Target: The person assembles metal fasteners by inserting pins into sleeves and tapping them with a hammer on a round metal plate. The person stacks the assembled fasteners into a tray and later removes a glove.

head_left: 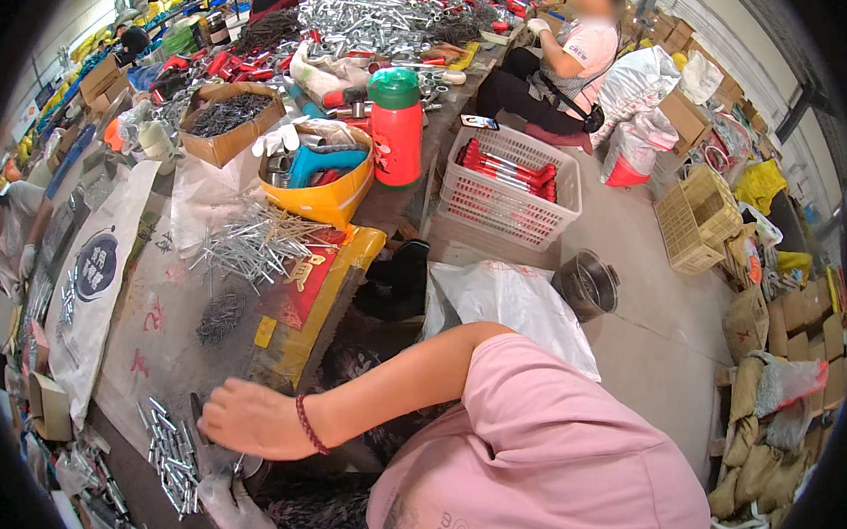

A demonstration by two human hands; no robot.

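My bare right hand (251, 420), with a braided red cord at the wrist, reaches across to the left side of the worktable. Its fingers are curled, and what they hold, if anything, is hidden. A dark narrow piece (197, 408) shows beside its fingertips. Just below it, my left hand (234, 512) wears a whitish glove, its fingers closed around something small and metallic that I cannot make out. Left of both hands lies a loose pile of short shiny metal rods (174, 462). Farther up the table are a heap of long thin rods (264, 241) and a dark clump of small pins (222, 317).
A yellow tub (331, 204), a carton of dark pieces (231, 115) and a red bottle with a green lid (396, 129) stand farther back. Right of the table are a white crate (511, 213) of red-handled tools, a metal bucket (586, 284) and a seated co-worker (575, 64).
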